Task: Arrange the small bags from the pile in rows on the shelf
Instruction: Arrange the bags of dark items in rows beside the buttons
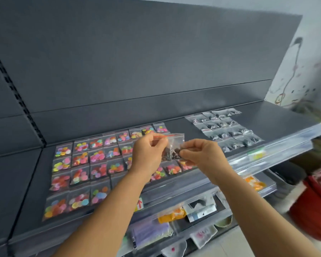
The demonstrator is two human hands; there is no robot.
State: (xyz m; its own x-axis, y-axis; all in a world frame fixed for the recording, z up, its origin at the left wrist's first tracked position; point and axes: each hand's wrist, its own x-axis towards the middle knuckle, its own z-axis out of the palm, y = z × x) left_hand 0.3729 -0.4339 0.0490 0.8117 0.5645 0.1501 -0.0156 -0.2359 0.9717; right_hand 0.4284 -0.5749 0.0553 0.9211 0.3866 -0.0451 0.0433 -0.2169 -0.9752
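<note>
Head view, down onto shelf (278,115)

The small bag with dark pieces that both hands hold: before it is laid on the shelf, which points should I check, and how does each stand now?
1. Hold on the small bag: left hand pinches its red-striped top, right hand pinches its side. Ok.
2. Matching group: the rows of dark bags lie on the right of the shelf. Ok.
3. Position: the bag hangs above the colourful bags, not the dark ones. Not ok.
4. Free place beside the dark rows: bare shelf shows to their right. Ok.
5. Bag sealed: cannot tell.
</note>
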